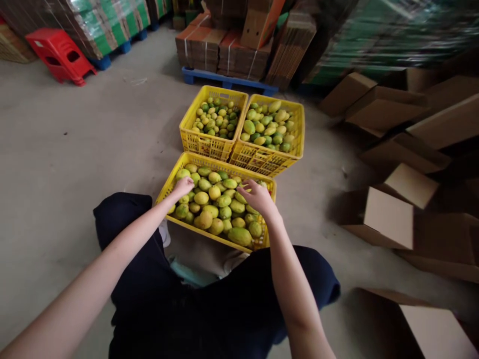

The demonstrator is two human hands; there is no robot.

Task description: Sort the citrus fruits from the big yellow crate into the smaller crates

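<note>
Yellow-green lemons (214, 192) fill a low yellow plastic crate (209, 238) on the floor between my knees. My left hand (183, 186) is over the crate's left part, its fingers slightly bent beside a lemon (195, 178); I see nothing held in it. Above the right part, my right hand (256, 194) has its fingers spread and bent downward over the fruit, holding nothing visible. Whether either hand's fingertips touch the lemons is hard to make out.
Beyond stand two yellow crates, a left one (207, 144) and a right one (262, 162), both holding lemons. Open cardboard boxes (389, 217) lie on the right. Flattened cartons sit on a blue pallet (209, 77) behind. A red stool (56, 52) stands far left.
</note>
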